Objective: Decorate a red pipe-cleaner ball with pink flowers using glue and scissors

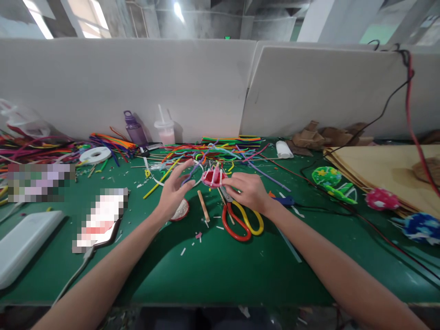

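Observation:
A small pink, fuzzy craft piece (213,178) with white strips across it is pinched at its right edge by my right hand (249,188). My left hand (175,190) is raised to its left, fingers apart and holding nothing. Below my left fingers lies a small round dish of white grains (181,211), partly hidden by the hand. Scissors (237,224) with one red and one yellow handle rest on the table under my right hand, their blades partly covered. Between the dish and scissors is a short tan stick (203,206).
Colourful pipe cleaners (192,153) spread along the back. Behind them stand a purple bottle (135,128) and a lidded cup (166,132). A phone (103,220) and white power bank (29,243) lie left; fuzzy green (326,175), pink (382,199) and blue pieces (421,228) lie right.

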`<state>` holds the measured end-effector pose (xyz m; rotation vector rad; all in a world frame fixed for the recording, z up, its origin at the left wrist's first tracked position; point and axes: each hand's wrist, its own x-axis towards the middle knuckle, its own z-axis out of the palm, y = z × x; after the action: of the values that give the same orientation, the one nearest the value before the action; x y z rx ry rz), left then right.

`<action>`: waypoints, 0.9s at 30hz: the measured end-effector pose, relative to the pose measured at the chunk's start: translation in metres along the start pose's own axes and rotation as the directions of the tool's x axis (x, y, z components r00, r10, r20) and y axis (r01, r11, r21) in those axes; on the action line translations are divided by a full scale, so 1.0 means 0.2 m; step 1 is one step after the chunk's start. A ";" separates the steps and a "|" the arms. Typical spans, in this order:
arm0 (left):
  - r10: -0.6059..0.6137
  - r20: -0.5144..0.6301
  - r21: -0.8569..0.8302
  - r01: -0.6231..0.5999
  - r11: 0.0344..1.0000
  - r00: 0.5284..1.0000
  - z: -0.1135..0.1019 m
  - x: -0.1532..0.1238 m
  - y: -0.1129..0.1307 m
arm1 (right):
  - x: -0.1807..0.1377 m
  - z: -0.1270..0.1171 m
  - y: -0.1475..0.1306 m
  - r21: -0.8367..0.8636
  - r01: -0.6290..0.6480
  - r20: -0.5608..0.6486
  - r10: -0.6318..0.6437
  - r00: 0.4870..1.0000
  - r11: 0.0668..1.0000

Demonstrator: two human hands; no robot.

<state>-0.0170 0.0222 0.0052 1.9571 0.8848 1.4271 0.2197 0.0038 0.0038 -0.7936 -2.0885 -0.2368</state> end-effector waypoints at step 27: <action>0.550 0.130 0.613 -0.503 0.609 0.825 -0.02 -0.01 0.05 | -0.01 0.01 -0.07 -0.176 0.274 0.225 -0.233 0.946 0.945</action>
<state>-0.0201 0.0148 0.0135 2.8866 0.9355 1.6675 0.2114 -0.0066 0.0026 -0.6874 -2.3881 -0.5408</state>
